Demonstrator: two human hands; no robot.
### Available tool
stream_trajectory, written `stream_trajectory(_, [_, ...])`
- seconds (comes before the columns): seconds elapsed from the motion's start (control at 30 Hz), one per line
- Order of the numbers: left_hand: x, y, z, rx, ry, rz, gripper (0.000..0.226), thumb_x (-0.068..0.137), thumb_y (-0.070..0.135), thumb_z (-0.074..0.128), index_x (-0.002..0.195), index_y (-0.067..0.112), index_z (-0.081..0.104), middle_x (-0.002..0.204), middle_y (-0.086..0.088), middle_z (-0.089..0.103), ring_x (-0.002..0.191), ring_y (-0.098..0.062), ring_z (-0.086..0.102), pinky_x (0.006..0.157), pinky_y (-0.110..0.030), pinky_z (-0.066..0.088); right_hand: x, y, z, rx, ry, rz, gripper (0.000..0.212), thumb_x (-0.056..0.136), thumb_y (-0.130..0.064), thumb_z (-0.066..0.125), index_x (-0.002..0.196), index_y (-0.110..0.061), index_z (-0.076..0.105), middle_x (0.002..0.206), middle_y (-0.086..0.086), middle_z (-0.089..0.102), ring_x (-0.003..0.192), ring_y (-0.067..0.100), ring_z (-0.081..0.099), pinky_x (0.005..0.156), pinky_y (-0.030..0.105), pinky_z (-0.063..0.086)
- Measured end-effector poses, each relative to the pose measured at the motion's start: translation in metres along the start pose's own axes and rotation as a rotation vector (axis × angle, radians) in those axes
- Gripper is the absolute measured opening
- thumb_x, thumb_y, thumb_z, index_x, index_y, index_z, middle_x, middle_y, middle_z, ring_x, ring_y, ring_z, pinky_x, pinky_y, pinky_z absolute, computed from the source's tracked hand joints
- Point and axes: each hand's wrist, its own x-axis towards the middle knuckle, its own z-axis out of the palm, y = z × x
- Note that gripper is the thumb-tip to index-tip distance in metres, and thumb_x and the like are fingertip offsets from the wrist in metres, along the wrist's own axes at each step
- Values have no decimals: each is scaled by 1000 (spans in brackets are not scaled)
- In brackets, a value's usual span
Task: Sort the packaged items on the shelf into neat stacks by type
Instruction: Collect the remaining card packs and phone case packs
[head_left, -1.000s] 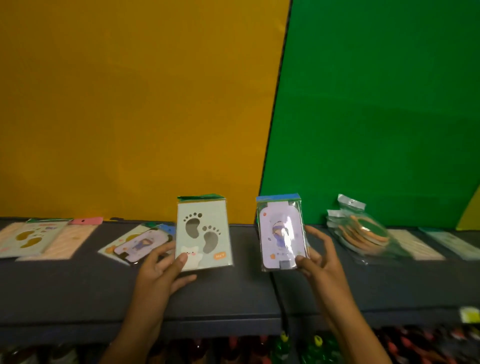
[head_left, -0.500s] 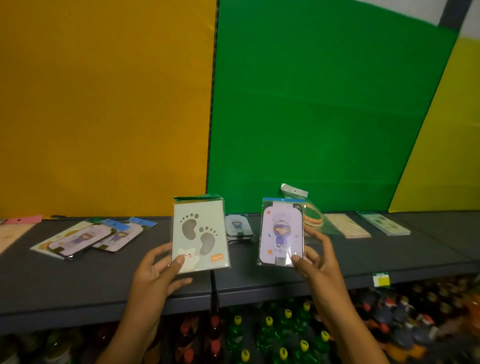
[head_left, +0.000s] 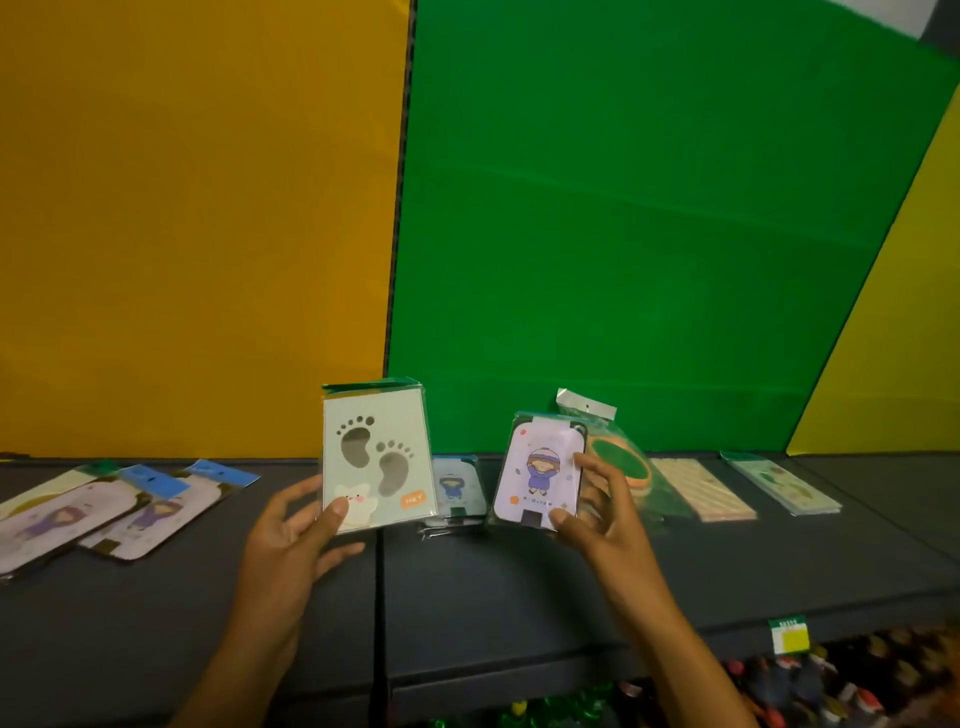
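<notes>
A: In the lower centre of the frame, what are the hands doing?

B: Left hand (head_left: 291, 540) comes up from the bottom edge, palm turned inward, thumb pressed on the front lower-left corner of the footprint pack (head_left: 376, 457), other fingers spread behind and under it. So it's pinching the pack, held upright above the shelf (head_left: 519, 597).

A: And the right?

B: Right hand (head_left: 605, 512), just right of centre, grips the purple figure pack (head_left: 543, 473): thumb on the bottom front edge, a fingertip on the right edge, rest curled behind. Pack tilts a bit to the right.

A: Any text readable?

B: Footprint pack has an orange tag reading "HEY" at lower right, plus two dark footprints and a white cartoon animal. Purple pack has small lettering under the figure, too small to read. Green/yellow price tag (head_left: 789, 634) on the shelf lip at lower right, print not legible.

A: Rest of the items?

B: At left, two similar figure packs (head_left: 104, 512) w/ blue headers, overlapping, lying flat. Between the hands, behind, another small figure pack (head_left: 460, 486) flat on the shelf. Behind the right hand, a bagged round green-and-orange item (head_left: 621, 460). Further right, a tan striped pack (head_left: 701, 488) and a pale green pack (head_left: 782, 483), side by side, apart.
</notes>
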Motion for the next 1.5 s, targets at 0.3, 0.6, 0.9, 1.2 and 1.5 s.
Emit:
stream_trajectory(0.3, [54,-18,-4,17,86,-32,34,89,10,60,118,23,52,100,0,68,91,-17,67,59,-28,60,71,36,31,-128,-177,78,48,91,3,59,128,-27,51,120,-5,63,98,2,68,74,22,58])
stream_trajectory(0.6, [78,-19,-24,81,121,-52,38,89,13,61,124,22,51,106,-2,65,95,-21,66,63,-32,59,104,60,61,-363,-275,77,26,96,0,50,107,-18,65,110,-7,65,80,0,71,63,19,57])
stream_trajectory(0.9, [78,-22,-17,109,132,-43,40,89,12,60,127,17,50,102,1,65,92,-19,66,61,-28,60,115,96,60,-846,-313,-124,26,95,-32,53,119,-43,58,96,-9,46,102,12,40,74,15,32])
stream_trajectory(1.2, [56,-16,19,132,122,36,36,88,12,63,123,17,53,108,-5,70,88,-15,71,62,-28,60,113,72,20,-969,-358,-282,36,96,-44,50,130,-33,52,124,-11,46,117,8,45,95,25,42])
stream_trajectory(1.5, [-6,-19,105,64,48,100,33,88,8,62,120,12,55,106,-7,71,86,-18,72,60,-24,60,86,29,-98,-1139,-198,-351,35,95,-44,49,125,-26,50,126,-1,53,110,20,54,89,34,45])
